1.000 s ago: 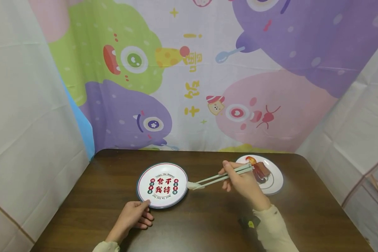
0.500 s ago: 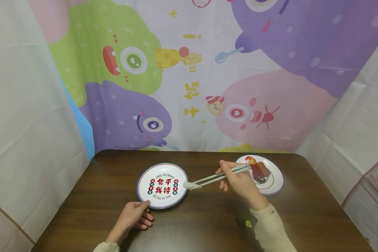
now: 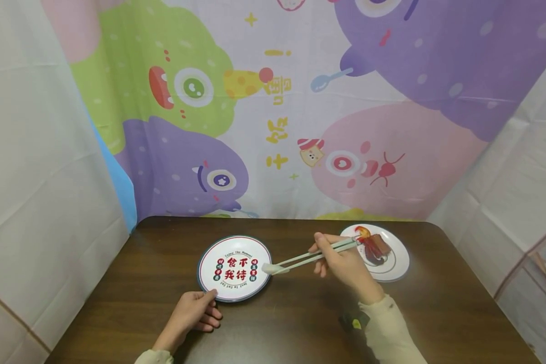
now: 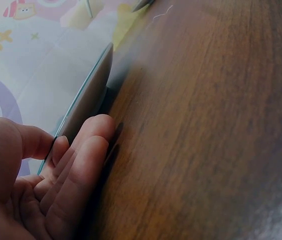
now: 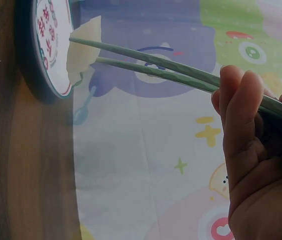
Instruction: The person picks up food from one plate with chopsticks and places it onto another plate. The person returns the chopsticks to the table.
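Over the right-hand rim of the printed plate point(image 3: 234, 243), my right grip point(image 3: 346, 265) holds a pair of green chopsticks point(image 5: 180, 69), the fingers curled round their upper part. The sticks run close together with only a narrow gap, and their tips clasp one pale piece point(image 5: 82, 57). My left grip point(image 3: 193, 311) pinches the near left edge of that same plate: thumb on top of the rim, a finger curled against the underside, the other fingers loosely extended near the bench point(image 3: 277, 323).

The pale piece is cream white and smooth-looking, roughly crescent-shaped, with a pointed corner sticking up past the chopsticks. In the head view it overlaps the plate's rim; whether it touches there I cannot tell. The plate is round and white, with a dark blue edge, a thin red ring and large red characters across the middle.

I count two chopsticks, one pale piece between them and two plates. The second plate point(image 3: 400, 265), also white, sits well apart at the far right, partly behind my right grip. On it I make out three pieces of food: a brown block point(image 3: 381, 244), a dark reddish piece point(image 3: 372, 253) and an orange-red one point(image 3: 363, 232). Beyond the bench hangs a cartoon-patterned cloth point(image 3: 268, 194).
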`<act>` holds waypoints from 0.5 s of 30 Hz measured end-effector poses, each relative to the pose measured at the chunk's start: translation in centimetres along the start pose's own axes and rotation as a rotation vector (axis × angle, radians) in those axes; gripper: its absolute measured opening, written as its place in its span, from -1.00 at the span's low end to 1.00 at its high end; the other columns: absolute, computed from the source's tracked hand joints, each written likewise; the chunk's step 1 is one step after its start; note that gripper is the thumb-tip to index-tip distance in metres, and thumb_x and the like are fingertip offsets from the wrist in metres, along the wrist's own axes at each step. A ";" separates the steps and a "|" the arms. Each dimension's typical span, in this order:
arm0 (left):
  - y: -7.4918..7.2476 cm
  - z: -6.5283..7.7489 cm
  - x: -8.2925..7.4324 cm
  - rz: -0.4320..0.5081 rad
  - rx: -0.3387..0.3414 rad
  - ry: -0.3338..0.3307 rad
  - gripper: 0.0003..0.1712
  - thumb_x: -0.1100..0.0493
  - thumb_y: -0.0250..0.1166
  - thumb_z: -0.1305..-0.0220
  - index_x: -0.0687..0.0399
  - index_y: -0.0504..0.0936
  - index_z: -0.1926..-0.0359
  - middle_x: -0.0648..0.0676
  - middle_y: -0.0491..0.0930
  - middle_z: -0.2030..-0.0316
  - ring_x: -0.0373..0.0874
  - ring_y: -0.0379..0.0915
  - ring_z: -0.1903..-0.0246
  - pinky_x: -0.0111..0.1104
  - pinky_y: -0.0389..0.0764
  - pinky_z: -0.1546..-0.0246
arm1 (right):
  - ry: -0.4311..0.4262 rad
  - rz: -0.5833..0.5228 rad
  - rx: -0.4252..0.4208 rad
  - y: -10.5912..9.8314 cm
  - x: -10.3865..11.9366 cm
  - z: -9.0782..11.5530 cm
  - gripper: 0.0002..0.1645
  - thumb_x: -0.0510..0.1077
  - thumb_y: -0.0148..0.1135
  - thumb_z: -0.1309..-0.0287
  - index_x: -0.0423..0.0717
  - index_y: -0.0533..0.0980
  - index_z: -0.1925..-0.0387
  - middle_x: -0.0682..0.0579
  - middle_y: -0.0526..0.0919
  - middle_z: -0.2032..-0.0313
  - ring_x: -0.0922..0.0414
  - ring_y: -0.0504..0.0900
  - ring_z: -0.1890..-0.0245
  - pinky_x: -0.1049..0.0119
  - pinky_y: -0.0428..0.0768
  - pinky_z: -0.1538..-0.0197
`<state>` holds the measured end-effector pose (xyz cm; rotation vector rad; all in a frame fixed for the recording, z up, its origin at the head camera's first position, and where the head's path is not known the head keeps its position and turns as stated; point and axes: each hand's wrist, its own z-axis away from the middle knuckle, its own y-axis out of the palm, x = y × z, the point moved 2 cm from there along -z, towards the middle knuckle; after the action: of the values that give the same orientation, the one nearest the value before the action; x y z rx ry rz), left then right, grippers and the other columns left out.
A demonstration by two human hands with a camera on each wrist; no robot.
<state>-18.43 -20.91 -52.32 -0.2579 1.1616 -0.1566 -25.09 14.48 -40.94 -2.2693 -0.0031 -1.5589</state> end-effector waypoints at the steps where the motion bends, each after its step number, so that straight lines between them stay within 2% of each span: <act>1: 0.0 0.0 0.0 0.000 -0.001 -0.001 -0.55 -0.04 0.14 -0.51 0.25 0.57 0.38 0.10 0.71 0.57 -0.11 0.68 0.61 -0.30 0.72 0.59 | 0.000 0.000 0.002 0.0 0.0 0.0 -0.51 -0.01 0.05 -0.57 -0.32 0.65 0.31 -0.19 0.68 0.66 0.10 0.63 0.75 0.10 0.66 0.62; 5: 0.0 -0.1 0.1 -0.003 -0.003 -0.002 -0.53 -0.07 0.14 -0.51 0.25 0.57 0.38 0.10 0.71 0.56 -0.11 0.68 0.61 -0.30 0.72 0.59 | -0.002 0.000 0.005 0.1 0.0 -0.2 -0.50 -0.01 0.06 -0.57 -0.35 0.65 0.31 -0.23 0.67 0.65 0.10 0.63 0.75 0.12 0.66 0.62; 10: 0.0 -0.2 0.1 -0.008 -0.005 -0.007 -0.52 -0.07 0.14 -0.51 0.26 0.58 0.37 0.11 0.72 0.56 -0.11 0.68 0.61 -0.29 0.72 0.59 | -0.003 0.006 0.000 0.3 0.0 -0.3 -0.50 -0.01 0.08 -0.56 -0.34 0.65 0.33 -0.15 0.67 0.68 0.10 0.62 0.76 0.06 0.65 0.63; 15: 0.0 -0.2 0.1 -0.009 -0.007 -0.002 -0.52 -0.08 0.14 -0.51 0.25 0.58 0.37 0.10 0.72 0.56 -0.11 0.68 0.61 -0.29 0.72 0.59 | -0.010 -0.008 0.007 0.6 0.0 -0.4 -0.51 -0.02 0.06 -0.57 -0.30 0.65 0.35 -0.12 0.66 0.70 0.11 0.61 0.78 0.14 0.63 0.67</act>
<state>-18.61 -21.01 -52.50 -0.2694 1.1593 -0.1606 -25.36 13.82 -40.96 -2.2742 -0.0204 -1.5490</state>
